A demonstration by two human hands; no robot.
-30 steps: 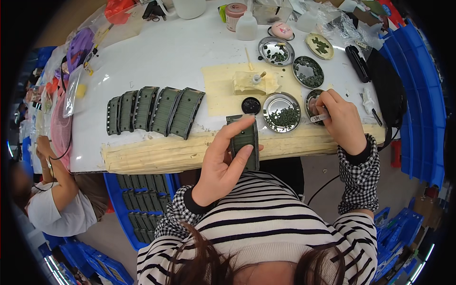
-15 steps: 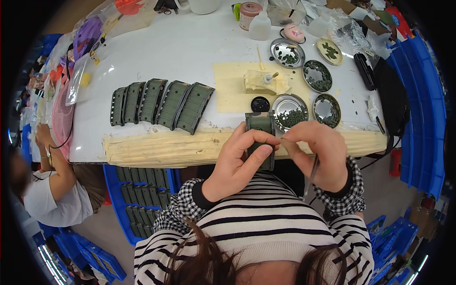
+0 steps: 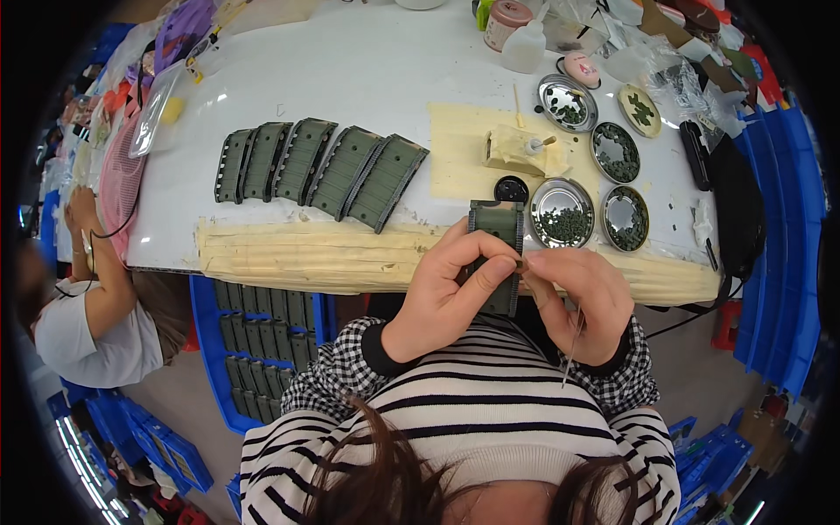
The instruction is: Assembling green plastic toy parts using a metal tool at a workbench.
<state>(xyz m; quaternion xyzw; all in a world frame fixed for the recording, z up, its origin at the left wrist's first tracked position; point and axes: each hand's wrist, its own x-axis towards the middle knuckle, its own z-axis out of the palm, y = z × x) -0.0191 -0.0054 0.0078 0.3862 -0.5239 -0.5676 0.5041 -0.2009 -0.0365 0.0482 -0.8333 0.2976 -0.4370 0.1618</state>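
Near the front edge of the table (image 3: 350,70), the left hand (image 3: 446,293) grips a dark green strip (image 3: 496,229) from the side, with the thumb and fingers closed around it. The strip stands lengthwise away from the person, its far end over the table edge and its near end hidden between the two hands. The right hand (image 3: 582,302) is pinched at the strip's right edge, thumb and forefinger pressed together on something too small to tell. A thin metal tool (image 3: 573,346) hangs down from this hand, held under the other fingers.

Just beyond the strip lies a small black disc (image 3: 511,189). To its right stand two round metal dishes (image 3: 563,213) with small dark pieces, and two more dishes farther back. A pale block (image 3: 516,150) with a stick in it rests on a yellowish sheet (image 3: 459,157). To the left, five more green strips (image 3: 319,166) lie side by side in a fan on the white top. A band of pale tape (image 3: 289,254) covers the table edge. Under the table a blue bin (image 3: 206,367) holds many similar strips. At the far left another person (image 3: 87,306) sits beside the table.
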